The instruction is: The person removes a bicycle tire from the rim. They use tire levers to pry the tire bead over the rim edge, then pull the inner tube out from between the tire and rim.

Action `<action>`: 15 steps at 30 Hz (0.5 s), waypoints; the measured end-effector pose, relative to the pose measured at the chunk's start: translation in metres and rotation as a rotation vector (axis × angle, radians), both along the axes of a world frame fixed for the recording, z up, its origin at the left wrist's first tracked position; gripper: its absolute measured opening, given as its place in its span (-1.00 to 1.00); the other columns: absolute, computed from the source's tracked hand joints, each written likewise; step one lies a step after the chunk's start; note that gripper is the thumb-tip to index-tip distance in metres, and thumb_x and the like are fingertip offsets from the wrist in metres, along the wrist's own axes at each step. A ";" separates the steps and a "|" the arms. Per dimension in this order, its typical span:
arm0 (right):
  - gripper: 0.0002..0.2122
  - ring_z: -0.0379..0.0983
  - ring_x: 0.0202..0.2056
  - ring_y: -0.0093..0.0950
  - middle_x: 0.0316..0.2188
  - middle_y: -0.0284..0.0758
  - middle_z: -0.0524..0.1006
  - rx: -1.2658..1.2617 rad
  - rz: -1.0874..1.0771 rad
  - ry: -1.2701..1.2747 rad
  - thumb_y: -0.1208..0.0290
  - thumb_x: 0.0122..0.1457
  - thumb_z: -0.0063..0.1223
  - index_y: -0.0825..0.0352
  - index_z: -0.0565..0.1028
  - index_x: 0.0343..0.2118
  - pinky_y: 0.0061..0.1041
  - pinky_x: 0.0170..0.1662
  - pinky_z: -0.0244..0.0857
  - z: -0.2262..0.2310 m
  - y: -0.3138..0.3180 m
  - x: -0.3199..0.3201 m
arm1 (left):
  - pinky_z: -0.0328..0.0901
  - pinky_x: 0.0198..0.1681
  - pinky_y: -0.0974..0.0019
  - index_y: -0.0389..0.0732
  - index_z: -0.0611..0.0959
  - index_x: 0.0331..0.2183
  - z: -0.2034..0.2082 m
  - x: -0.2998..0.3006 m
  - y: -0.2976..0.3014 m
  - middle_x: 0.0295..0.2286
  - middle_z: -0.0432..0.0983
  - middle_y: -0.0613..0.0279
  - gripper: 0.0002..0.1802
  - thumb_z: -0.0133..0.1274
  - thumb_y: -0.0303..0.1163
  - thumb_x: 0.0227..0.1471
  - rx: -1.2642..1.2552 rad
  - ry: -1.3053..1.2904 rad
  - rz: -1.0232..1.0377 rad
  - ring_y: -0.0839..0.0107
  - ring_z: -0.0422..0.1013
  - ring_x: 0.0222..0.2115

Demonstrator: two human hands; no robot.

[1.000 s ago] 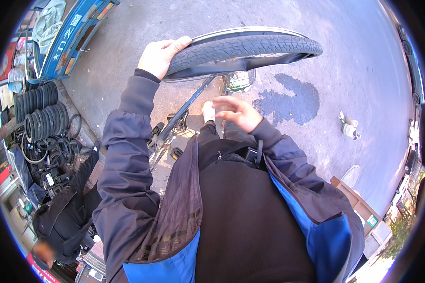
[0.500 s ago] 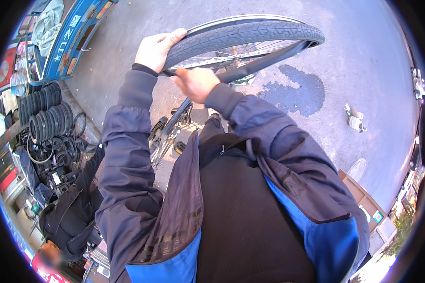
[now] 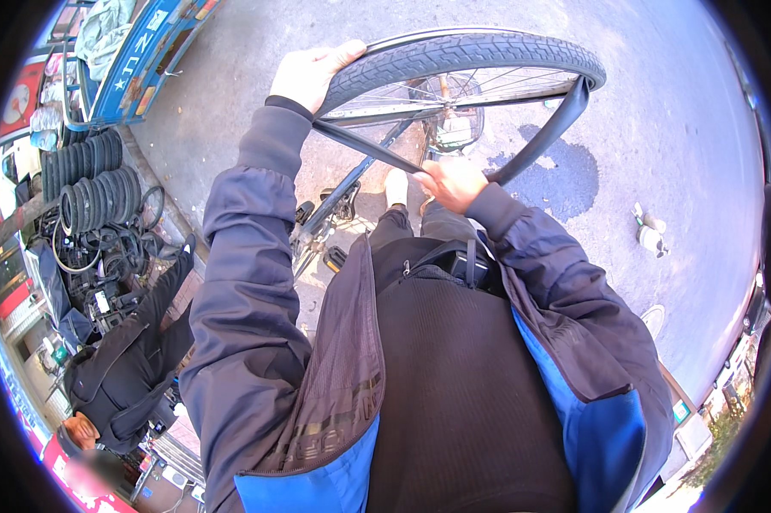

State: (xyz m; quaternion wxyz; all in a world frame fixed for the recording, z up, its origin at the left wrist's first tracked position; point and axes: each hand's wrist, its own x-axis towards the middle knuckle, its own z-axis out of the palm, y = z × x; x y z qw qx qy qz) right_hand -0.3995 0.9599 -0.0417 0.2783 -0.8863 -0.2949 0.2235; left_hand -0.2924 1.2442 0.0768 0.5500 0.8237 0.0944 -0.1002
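A bicycle wheel with a black treaded tyre (image 3: 479,53) is held up, tilted, at the top middle of the head view. Around its left side my left hand (image 3: 310,75) is closed, thumb along the top. A black inner tube (image 3: 546,137) hangs partly out of the wheel, stretched into a V toward me. My right hand (image 3: 455,184) grips the tube at the point of that V, below the spokes. The tube's ends run back to the wheel, at its right side and beside my left hand. Both hands' fingertips are partly hidden.
Below the wheel stands part of a bicycle (image 3: 342,192) with pedals. Stacked tyres (image 3: 103,201) and dark parts lie at left, with another person (image 3: 120,385) close by. A blue cargo cart (image 3: 137,64) is at far left. A wet patch (image 3: 565,175) darkens the pavement.
My right hand has moved right and toward me, drawing the inner tube out from the wheel into a wider loop. The wheel and left hand have shifted slightly right.
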 end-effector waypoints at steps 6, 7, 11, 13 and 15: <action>-0.72 0.56 -0.46 -0.04 -0.59 -0.08 0.55 0.007 0.026 0.083 0.12 0.35 -0.04 0.24 0.55 -0.27 -0.05 -0.34 0.41 0.040 -0.010 -0.014 | 0.36 -0.20 0.35 -0.29 0.80 -0.28 0.010 0.003 -0.004 -0.42 0.67 0.17 -0.41 0.22 0.14 0.11 0.009 -0.006 -0.032 0.46 0.49 -0.37; -0.73 0.55 -0.47 -0.05 -0.59 -0.09 0.54 0.056 0.022 0.088 0.13 0.35 -0.04 0.23 0.55 -0.27 -0.08 -0.35 0.41 0.055 -0.004 -0.012 | 0.36 -0.16 0.34 -0.29 0.79 -0.26 0.011 0.005 -0.003 -0.39 0.67 0.17 -0.41 0.21 0.13 0.11 0.075 -0.039 -0.063 0.46 0.49 -0.35; -0.75 0.51 -0.50 -0.11 -0.58 -0.15 0.52 0.216 -0.042 0.154 0.16 0.35 -0.02 0.24 0.55 -0.28 -0.19 -0.40 0.38 0.134 -0.002 0.008 | 0.33 -0.05 0.33 -0.28 0.76 -0.16 0.012 0.005 0.012 -0.28 0.66 0.16 -0.40 0.19 0.12 0.14 -0.049 -0.210 -0.051 0.42 0.48 -0.24; -0.78 0.46 -0.55 -0.26 -0.60 -0.20 0.45 0.390 -0.072 0.096 0.24 0.35 0.02 0.30 0.56 -0.30 -0.34 -0.45 0.31 0.176 -0.031 0.023 | 0.29 0.09 0.30 -0.33 0.71 -0.07 0.010 -0.002 0.027 -0.15 0.65 0.10 -0.42 0.10 0.05 0.24 -0.053 -0.240 0.052 0.36 0.48 -0.10; -0.81 0.30 -0.55 -0.59 -0.60 -0.35 0.37 0.450 -0.272 0.111 0.34 0.30 0.11 0.40 0.56 -0.30 -0.52 -0.46 0.19 0.200 -0.058 0.037 | 0.27 0.14 0.28 -0.35 0.69 -0.06 0.005 -0.011 0.041 -0.11 0.64 0.06 -0.44 0.05 0.00 0.28 -0.167 -0.258 0.147 0.33 0.48 -0.03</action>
